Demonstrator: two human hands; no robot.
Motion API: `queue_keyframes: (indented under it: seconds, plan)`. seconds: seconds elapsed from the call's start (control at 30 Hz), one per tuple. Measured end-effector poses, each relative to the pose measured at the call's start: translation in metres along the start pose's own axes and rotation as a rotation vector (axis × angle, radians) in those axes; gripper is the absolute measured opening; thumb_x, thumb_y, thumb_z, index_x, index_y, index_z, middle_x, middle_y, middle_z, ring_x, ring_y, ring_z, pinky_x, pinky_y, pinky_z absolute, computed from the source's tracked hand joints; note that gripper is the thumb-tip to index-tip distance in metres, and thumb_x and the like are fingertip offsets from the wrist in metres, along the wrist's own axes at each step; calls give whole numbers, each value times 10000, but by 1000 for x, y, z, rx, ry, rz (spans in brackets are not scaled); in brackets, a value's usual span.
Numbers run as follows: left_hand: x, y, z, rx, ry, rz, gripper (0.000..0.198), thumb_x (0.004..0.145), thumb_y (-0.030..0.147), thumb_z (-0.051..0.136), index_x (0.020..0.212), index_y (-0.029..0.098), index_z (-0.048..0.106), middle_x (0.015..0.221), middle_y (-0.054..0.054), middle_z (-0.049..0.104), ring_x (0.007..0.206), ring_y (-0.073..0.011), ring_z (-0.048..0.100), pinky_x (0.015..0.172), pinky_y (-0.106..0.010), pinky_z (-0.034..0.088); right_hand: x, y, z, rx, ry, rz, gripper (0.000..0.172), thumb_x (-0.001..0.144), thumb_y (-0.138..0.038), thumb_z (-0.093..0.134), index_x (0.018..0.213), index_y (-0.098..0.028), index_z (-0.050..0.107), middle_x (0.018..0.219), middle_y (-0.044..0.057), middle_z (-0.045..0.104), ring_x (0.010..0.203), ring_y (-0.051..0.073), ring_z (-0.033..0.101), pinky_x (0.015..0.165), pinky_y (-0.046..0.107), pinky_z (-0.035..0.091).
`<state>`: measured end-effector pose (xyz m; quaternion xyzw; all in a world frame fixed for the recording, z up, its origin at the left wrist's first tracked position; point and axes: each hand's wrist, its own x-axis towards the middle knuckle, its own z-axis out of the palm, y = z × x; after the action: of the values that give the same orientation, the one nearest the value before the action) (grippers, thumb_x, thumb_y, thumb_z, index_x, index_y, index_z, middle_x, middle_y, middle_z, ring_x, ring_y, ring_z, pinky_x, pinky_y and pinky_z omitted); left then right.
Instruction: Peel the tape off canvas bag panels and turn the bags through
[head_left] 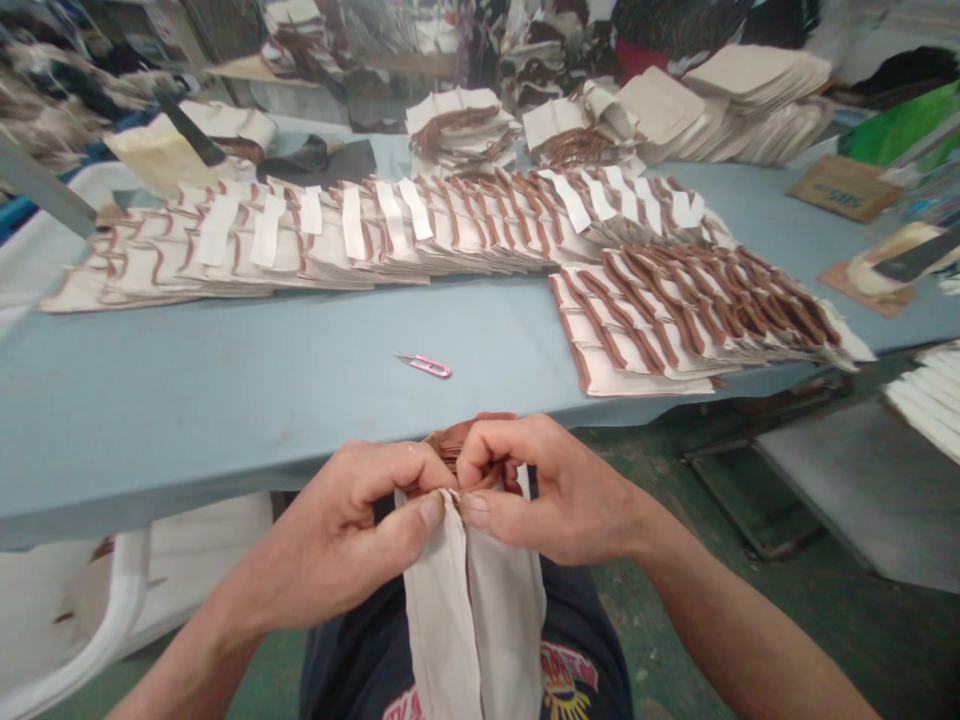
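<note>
A white cloth piece with brown edging (506, 610) hangs over my lap at the bottom centre. My left hand (367, 520) pinches its upper edge between thumb and forefinger. Close beside it, my right hand (544, 485) grips the same edge, thumb and bent forefinger closed on the fabric. Brown folded fabric (457, 437) shows just above and between the hands. Beyond them, pink thread snips (425, 365) lie on the blue-covered table (300, 340), apart from both hands.
A long overlapping row of white and brown cloth pieces (322, 240) crosses the table, with a second bundle (675, 315) at right. Cloth stacks (457, 130) stand behind. A cardboard box (844, 188) sits at back right, a white curved frame (124, 600) at lower left.
</note>
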<state>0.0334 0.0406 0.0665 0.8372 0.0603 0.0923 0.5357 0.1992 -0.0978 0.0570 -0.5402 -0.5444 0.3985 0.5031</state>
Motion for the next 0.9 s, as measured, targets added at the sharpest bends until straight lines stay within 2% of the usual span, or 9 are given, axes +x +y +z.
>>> queue_keyframes:
  seconds: [0.13, 0.23, 0.4, 0.5, 0.6, 0.7, 0.83, 0.9]
  plan:
    - [0, 0, -1, 15, 13, -40, 262, 931, 223, 528, 708, 163, 651, 586, 33, 564, 536, -106, 478, 502, -193, 373, -1, 3, -1, -152, 45, -29, 146, 884, -233, 712, 796, -187, 604, 704, -42, 645, 601, 86, 520, 552, 197, 404]
    - [-1, 0, -3, 28, 20, -87, 292, 945, 267, 523, 718, 159, 671, 579, 28, 566, 534, -110, 484, 498, -196, 366, -2, 6, -4, -293, 78, -105, 81, 898, -218, 728, 881, -186, 656, 813, -11, 738, 644, 95, 597, 584, 204, 448]
    - [-1, -2, -2, 59, 49, -117, 307, 933, 273, 525, 670, 163, 639, 571, 42, 529, 529, -94, 457, 490, -180, 357, -1, 5, -9, -403, 29, -72, 78, 927, -232, 727, 984, -189, 694, 977, 41, 817, 811, 139, 736, 656, 221, 495]
    - [-1, -1, -1, 66, 41, -118, 308, 941, 264, 523, 682, 157, 651, 589, 41, 536, 546, -94, 470, 506, -183, 363, 3, 0, -11, -343, -6, -5, 50, 904, -223, 712, 921, -184, 686, 900, 15, 786, 750, 122, 684, 627, 215, 451]
    - [1, 3, 0, 58, 19, -117, 317, 961, 270, 518, 704, 156, 662, 606, 39, 539, 563, -97, 470, 518, -191, 361, 8, -4, -11, -192, -61, 93, 99, 874, -236, 672, 801, -181, 633, 732, -35, 654, 644, 96, 548, 592, 214, 402]
    - [3, 5, 0, 42, -2, -128, 319, 964, 272, 510, 711, 155, 663, 618, 28, 544, 573, -104, 459, 516, -206, 343, 10, -2, -9, -56, -83, 189, 183, 847, -306, 658, 739, -192, 565, 671, -57, 528, 605, 91, 433, 551, 221, 342]
    - [5, 2, -3, -44, -99, -171, 349, 989, 323, 503, 741, 147, 674, 639, 12, 562, 584, -112, 450, 513, -223, 317, 7, 7, -5, 6, -77, 229, 321, 846, -436, 670, 691, -209, 505, 664, -52, 482, 605, 98, 404, 535, 236, 307]
    - [6, 0, -7, -122, -165, -182, 381, 1019, 370, 492, 781, 145, 686, 664, 8, 578, 607, -118, 470, 536, -222, 359, 5, 10, -5, -42, -60, 201, 338, 850, -439, 678, 680, -209, 498, 657, -52, 482, 606, 98, 410, 546, 239, 308]
